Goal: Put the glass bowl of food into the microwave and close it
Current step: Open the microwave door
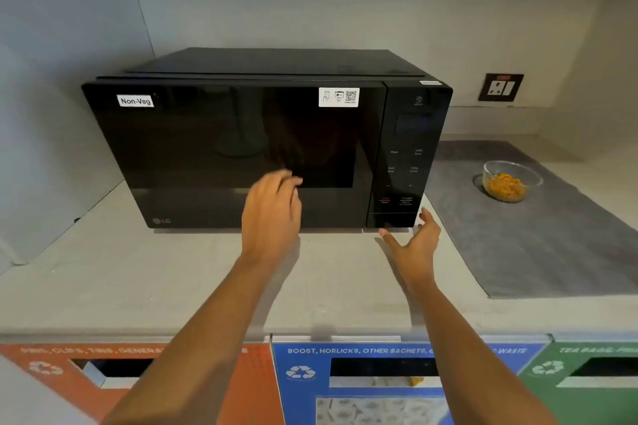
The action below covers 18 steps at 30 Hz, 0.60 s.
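Observation:
A black microwave (pixel 241 141) with a "Non-Veg" label stands on the counter with its door closed. To its right, a clear glass bowl (pixel 510 181) of orange food rests on a grey mat. My left hand (pixel 272 214) hovers in front of the lower middle of the door, fingers loosely curled, holding nothing. My right hand (pixel 416 240) is spread open, palm turned left, just below the microwave's lower right corner near the control panel. Neither hand touches the bowl.
The grey mat (pixel 552 245) covers the right part of the beige counter (pixel 138 279). A wall socket (pixel 500 87) sits behind the bowl. Below the counter's front edge are orange (pixel 51 369), blue (pixel 379 369) and green (pixel 593 369) waste-bin slots.

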Tool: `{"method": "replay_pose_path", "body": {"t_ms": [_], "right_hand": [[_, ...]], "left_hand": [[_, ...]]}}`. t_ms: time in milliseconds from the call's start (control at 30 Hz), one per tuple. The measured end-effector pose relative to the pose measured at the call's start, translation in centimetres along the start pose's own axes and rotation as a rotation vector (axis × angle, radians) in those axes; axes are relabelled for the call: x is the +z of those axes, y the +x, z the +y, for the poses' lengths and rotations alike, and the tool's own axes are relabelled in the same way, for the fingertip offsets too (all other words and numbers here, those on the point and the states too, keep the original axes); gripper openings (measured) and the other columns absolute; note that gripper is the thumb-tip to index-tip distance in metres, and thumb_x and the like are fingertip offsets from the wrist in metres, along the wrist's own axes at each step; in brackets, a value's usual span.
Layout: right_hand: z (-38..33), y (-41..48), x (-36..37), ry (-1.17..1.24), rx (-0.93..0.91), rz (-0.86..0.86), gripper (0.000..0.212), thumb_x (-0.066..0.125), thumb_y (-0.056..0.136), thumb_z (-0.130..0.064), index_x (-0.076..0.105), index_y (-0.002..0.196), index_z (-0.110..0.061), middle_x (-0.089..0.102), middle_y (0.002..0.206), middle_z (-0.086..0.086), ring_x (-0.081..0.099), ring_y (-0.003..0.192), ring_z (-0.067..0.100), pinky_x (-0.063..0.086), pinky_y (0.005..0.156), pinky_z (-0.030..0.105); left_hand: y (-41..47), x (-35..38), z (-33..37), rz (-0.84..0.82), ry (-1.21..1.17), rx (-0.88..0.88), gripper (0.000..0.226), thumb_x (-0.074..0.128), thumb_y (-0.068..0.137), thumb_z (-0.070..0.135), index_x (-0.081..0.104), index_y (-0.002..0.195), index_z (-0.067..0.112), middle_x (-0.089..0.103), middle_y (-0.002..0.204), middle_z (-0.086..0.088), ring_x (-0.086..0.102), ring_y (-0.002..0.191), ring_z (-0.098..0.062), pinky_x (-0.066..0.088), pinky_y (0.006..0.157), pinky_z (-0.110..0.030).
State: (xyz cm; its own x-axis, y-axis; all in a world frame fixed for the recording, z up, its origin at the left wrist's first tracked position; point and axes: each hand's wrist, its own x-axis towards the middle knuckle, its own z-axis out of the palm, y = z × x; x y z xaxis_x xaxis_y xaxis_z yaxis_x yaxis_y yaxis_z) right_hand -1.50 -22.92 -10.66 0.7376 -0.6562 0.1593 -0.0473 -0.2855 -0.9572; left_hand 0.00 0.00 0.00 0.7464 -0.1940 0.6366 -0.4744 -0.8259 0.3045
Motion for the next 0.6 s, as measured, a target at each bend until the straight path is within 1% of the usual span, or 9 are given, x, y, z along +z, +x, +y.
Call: {"method": "replay_pose_path", "body": {"t_ms": [67,133,167,267,333,400,467,533,600], "right_hand": [[-0.2,0.5,0.2,0.007,-0.019,-0.029,0.089,0.076,0.071,-0.042,0.019,0.14,-0.035,0.026,0.152,-0.004,0.034,0.136,0.026,0.036,0.106,0.045],[0.1,0.9,0.4,0.01,-0.01,-0.071,0.089,0.075,0.07,-0.045,0.02,0.139,-0.037,0.028,0.151,-0.005,0.034,0.136,0.026,0.037,0.105,0.044],[0.1,1.2,0.6,0.013,-0.015,-0.078,0.087,0.075,0.07,-0.045,0.022,0.139,-0.037,0.031,0.149,-0.005,0.036,0.135,0.025,0.038,0.104,0.042],[-0.1,1.8,0.7,0.049,-0.049,-0.087,0.079,0.076,0.071,-0.041,0.029,0.135,-0.034,0.042,0.14,-0.005,0.044,0.122,0.015,0.04,0.097,0.033],[-0.2,2.3,0.7,0.06,-0.06,-0.089,0.076,0.077,0.071,-0.038,0.033,0.133,-0.032,0.047,0.132,-0.007,0.043,0.112,0.008,0.039,0.092,0.029],[-0.4,2.6,0.6,0.072,-0.063,-0.093,0.072,0.078,0.071,-0.036,0.036,0.13,-0.031,0.048,0.12,-0.014,0.044,0.108,0.006,0.039,0.089,0.026],[-0.3,3.0,0.5,0.076,-0.066,-0.101,0.071,0.078,0.07,-0.035,0.037,0.128,-0.031,0.048,0.114,-0.017,0.046,0.104,0.005,0.039,0.087,0.024],[-0.3,3.1,0.4,0.073,-0.071,-0.106,0.073,0.079,0.07,-0.036,0.037,0.129,-0.031,0.048,0.114,-0.018,0.046,0.103,0.005,0.039,0.087,0.024],[-0.2,3.2,0.4,0.064,-0.072,-0.108,0.073,0.079,0.069,-0.037,0.037,0.129,-0.031,0.049,0.114,-0.017,0.046,0.103,0.005,0.04,0.087,0.024]], "left_hand": [[2.2,-0.3,0.5,0.173,-0.02,0.09,0.028,0.05,0.093,0.011,0.067,0.115,0.009,0.064,0.123,-0.011,0.057,0.12,-0.024,0.042,0.104,-0.035],[5.1,-1.1,1.2,0.294,-0.021,0.131,0.03,0.05,0.092,0.012,0.065,0.117,0.008,0.061,0.125,-0.012,0.055,0.123,-0.026,0.042,0.105,-0.035],[6.2,-1.3,1.5,0.326,-0.023,0.151,0.031,0.049,0.092,0.012,0.064,0.119,0.008,0.06,0.127,-0.012,0.053,0.124,-0.026,0.041,0.106,-0.035],[8.6,-1.7,2.0,0.366,-0.015,0.17,0.035,0.047,0.093,0.015,0.058,0.126,0.008,0.057,0.131,-0.012,0.05,0.127,-0.024,0.039,0.108,-0.033],[10.2,-2.0,2.2,0.345,0.008,0.174,0.037,0.044,0.095,0.019,0.056,0.128,0.009,0.056,0.133,-0.01,0.049,0.128,-0.023,0.037,0.11,-0.032],[11.1,-1.8,2.2,0.314,0.041,0.168,0.039,0.041,0.096,0.022,0.056,0.13,0.01,0.057,0.133,-0.009,0.05,0.127,-0.022,0.031,0.114,-0.034],[11.6,-1.5,2.0,0.311,0.063,0.165,0.04,0.038,0.097,0.026,0.057,0.129,0.01,0.059,0.13,-0.008,0.051,0.126,-0.021,0.028,0.116,-0.035],[11.6,-1.1,1.9,0.333,0.068,0.156,0.041,0.038,0.097,0.028,0.058,0.128,0.011,0.061,0.127,-0.008,0.053,0.123,-0.022,0.03,0.115,-0.036],[11.7,-0.9,2.2,0.364,0.055,0.148,0.039,0.039,0.097,0.028,0.061,0.124,0.01,0.064,0.121,-0.01,0.056,0.118,-0.024,0.036,0.111,-0.037]]}}
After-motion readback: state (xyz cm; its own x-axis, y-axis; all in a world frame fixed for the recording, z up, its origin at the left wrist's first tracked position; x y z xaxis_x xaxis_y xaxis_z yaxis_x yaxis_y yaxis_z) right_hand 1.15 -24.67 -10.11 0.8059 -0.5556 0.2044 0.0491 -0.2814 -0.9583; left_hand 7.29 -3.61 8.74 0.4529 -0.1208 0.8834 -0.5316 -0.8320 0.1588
